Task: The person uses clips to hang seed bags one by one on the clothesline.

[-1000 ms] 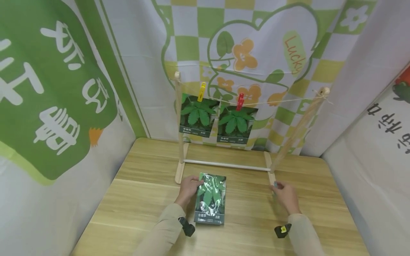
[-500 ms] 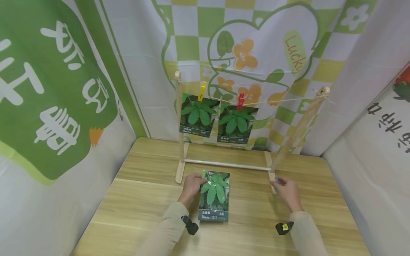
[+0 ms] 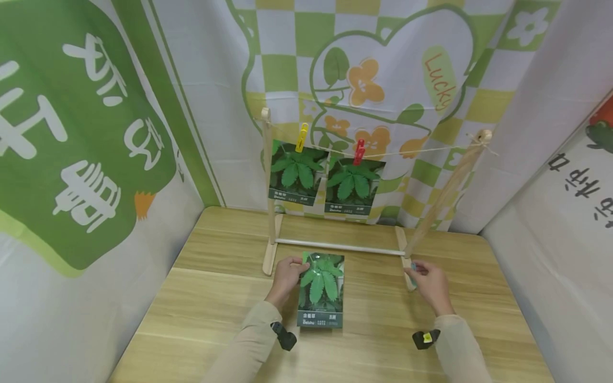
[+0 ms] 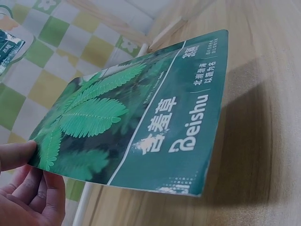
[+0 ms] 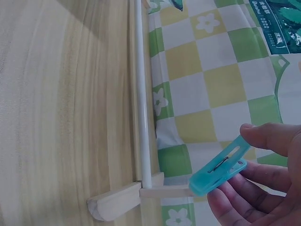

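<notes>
My left hand [image 3: 287, 279] pinches the upper left edge of a green seed packet [image 3: 321, 290] with a leaf picture. In the left wrist view the thumb lies on the front of the packet [image 4: 122, 122] and curled fingers are behind it; its lower end is raised off the table and casts a shadow. My right hand [image 3: 432, 284] holds a turquoise clothespin [image 5: 218, 167] between thumb and fingers, near the right foot of the wooden rack. On the rack's string [image 3: 416, 152] hang two similar packets, one under a yellow clothespin [image 3: 301, 137], the other under a red clothespin [image 3: 359, 152].
The rack's left post [image 3: 269, 181] and right post [image 3: 442, 197] stand on wooden feet joined by a white rod [image 3: 340, 247]. Behind them hangs a checkered cloth [image 3: 278, 72]. The wooden table [image 3: 206, 308] extends around both hands.
The left hand has lifted the packet and moved it slightly right and farther from me, changing its tilt. My right hand has shifted a little, still holding the clothespin.
</notes>
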Demonstrator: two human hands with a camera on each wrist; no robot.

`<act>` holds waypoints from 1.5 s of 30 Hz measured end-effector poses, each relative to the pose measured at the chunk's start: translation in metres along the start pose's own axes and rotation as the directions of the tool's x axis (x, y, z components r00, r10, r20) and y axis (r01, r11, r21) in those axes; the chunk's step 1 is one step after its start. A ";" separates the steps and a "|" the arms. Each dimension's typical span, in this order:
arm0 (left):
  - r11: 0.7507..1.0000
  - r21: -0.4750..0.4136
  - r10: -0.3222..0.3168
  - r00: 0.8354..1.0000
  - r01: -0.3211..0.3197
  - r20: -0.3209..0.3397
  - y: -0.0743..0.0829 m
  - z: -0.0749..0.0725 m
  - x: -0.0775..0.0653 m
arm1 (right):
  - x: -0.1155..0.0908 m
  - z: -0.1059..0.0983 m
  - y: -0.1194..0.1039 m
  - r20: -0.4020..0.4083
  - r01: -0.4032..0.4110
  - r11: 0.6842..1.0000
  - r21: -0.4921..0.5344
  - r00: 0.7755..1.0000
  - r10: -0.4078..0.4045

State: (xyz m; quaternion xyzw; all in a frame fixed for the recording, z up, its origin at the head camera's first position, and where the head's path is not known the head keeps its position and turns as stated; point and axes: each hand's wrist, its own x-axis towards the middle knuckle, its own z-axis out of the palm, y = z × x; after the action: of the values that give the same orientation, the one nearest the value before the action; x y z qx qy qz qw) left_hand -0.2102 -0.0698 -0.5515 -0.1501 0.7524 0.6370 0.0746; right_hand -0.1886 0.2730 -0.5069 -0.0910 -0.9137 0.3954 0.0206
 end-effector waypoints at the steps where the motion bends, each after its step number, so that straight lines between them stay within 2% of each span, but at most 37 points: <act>1: 1.000 -0.001 -0.001 1.000 0.001 -0.001 0.000 0.000 0.000 | 0.000 -0.001 -0.001 0.004 -0.001 1.000 0.002 1.000 0.001; 13: 1.000 -0.024 0.004 1.000 -0.004 -0.005 0.007 0.000 -0.001 | 0.000 -0.005 -0.009 -0.008 0.016 1.000 0.021 1.000 -0.016; 22: 0.998 -0.062 0.022 1.000 -0.021 0.015 0.022 -0.003 -0.003 | 0.002 -0.009 -0.014 -0.033 0.032 0.999 0.041 0.999 -0.030; 29: 0.994 -0.092 0.058 0.998 -0.059 -0.006 0.034 -0.011 -0.001 | 0.003 -0.014 -0.020 -0.045 0.052 0.998 0.043 0.998 -0.050; 38: 0.993 -0.097 0.072 0.997 -0.074 -0.020 0.049 -0.019 -0.006 | 0.007 -0.022 -0.029 -0.031 0.030 0.997 0.068 0.999 -0.028; 45: 0.987 -0.117 0.109 0.993 -0.113 -0.038 0.055 -0.022 -0.009 | 0.010 -0.031 -0.038 -0.063 0.039 0.995 0.096 0.997 -0.033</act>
State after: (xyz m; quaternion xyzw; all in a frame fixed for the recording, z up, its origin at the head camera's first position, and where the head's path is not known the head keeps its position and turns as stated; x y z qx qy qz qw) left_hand -0.2177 -0.0819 -0.4933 -0.1220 0.7213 0.6816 0.0180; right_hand -0.2008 0.2715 -0.4588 -0.0853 -0.8940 0.4358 0.0602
